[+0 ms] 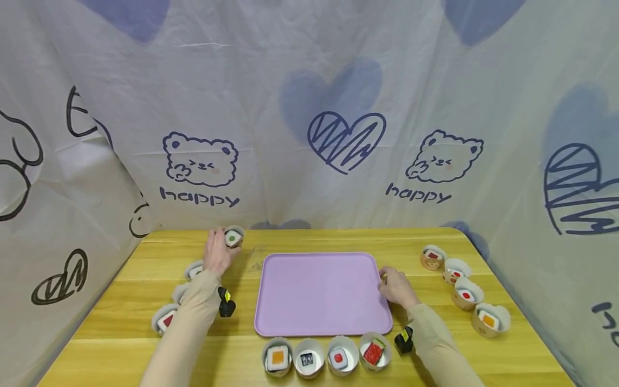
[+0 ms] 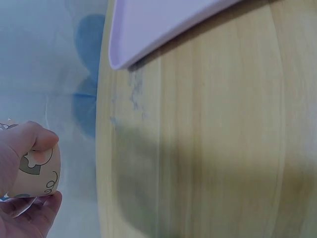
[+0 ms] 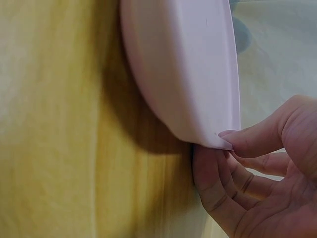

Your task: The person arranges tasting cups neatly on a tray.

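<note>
My left hand [image 1: 218, 253] grips a paper cup [image 1: 235, 242] at the table's far left edge. Inside that cup sits a white sushi piece [image 1: 232, 237] with a green centre. The left wrist view shows the thumb along the printed wall of the cup [image 2: 47, 173] and fingers under it. A lilac tray [image 1: 319, 295] lies mid-table. Its right rim is pinched by my right hand [image 1: 397, 286], thumb on top and fingers beneath, as the tray corner [image 3: 210, 134] shows in the right wrist view.
Before the tray stand several cups with sushi pieces, one an orange-topped piece [image 1: 278, 357]. More cups line the right side, such as the nearest cup [image 1: 492, 329]. On the left, other cups, including a front cup [image 1: 158, 321], sit partly behind my left arm. A printed curtain [image 1: 271, 134] hangs behind.
</note>
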`<state>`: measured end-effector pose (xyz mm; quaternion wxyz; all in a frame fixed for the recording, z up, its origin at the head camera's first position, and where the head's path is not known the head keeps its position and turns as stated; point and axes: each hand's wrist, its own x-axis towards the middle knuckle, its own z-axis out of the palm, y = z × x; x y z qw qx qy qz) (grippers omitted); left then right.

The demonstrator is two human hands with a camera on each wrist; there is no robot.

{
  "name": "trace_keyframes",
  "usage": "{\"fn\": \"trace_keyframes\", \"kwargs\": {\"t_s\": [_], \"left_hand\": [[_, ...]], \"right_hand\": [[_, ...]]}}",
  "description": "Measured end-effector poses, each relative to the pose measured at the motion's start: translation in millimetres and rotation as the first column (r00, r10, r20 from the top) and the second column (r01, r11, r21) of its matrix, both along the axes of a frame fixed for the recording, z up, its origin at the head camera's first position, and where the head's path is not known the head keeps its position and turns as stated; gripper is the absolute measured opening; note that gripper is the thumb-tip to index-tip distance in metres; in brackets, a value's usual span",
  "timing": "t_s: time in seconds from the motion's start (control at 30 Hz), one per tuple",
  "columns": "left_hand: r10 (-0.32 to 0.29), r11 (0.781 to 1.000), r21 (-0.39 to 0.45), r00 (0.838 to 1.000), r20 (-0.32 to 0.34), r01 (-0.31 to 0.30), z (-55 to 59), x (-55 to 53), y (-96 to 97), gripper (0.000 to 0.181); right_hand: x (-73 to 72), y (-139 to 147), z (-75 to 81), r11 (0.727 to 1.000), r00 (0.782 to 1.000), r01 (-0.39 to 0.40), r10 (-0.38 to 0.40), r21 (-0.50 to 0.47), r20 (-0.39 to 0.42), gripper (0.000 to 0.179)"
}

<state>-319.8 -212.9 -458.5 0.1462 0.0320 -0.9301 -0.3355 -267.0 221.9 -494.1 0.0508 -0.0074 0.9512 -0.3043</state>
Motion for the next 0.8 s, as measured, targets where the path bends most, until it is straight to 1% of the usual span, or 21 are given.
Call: {"fn": "trace_keyframes", "kwargs": {"t_s": [0.17, 0.33, 0.5, 0.67, 0.8], "left_hand": [[-0.023, 1.000, 0.015, 1.000, 0.021, 0.022, 4.0, 0.4, 6.7, 0.066], [-0.047, 0.999, 0.017, 0.999, 0.019, 0.047, 6.2, 0.4, 13.5, 0.065], [-0.090, 0.996, 0.022, 0.995, 0.032, 0.089, 7.0, 0.7, 21.3, 0.065], [-0.128, 0.992, 0.012, 0.991, 0.025, 0.128, 6.4, -0.5, 27.6, 0.064], [-0.173, 0.985, 0.011, 0.984, 0.028, 0.173, 7.3, -0.5, 32.0, 0.063]], "right_hand": [[0.2, -1, -0.7, 1.000, 1.000, 0.006, -0.006, -0.007, 0.006, 0.031], [-0.4, -2, 0.8, 1.000, 1.000, 0.006, -0.006, -0.008, 0.008, 0.031], [-0.1, -2, 1.2, 1.000, 1.000, 0.004, -0.004, -0.009, 0.007, 0.031], [0.3, -2, 1.4, 1.000, 1.000, 0.003, -0.003, -0.008, 0.001, 0.031], [0.8, -1, 1.1, 1.000, 1.000, -0.003, 0.003, 0.007, -0.026, 0.030]]}}
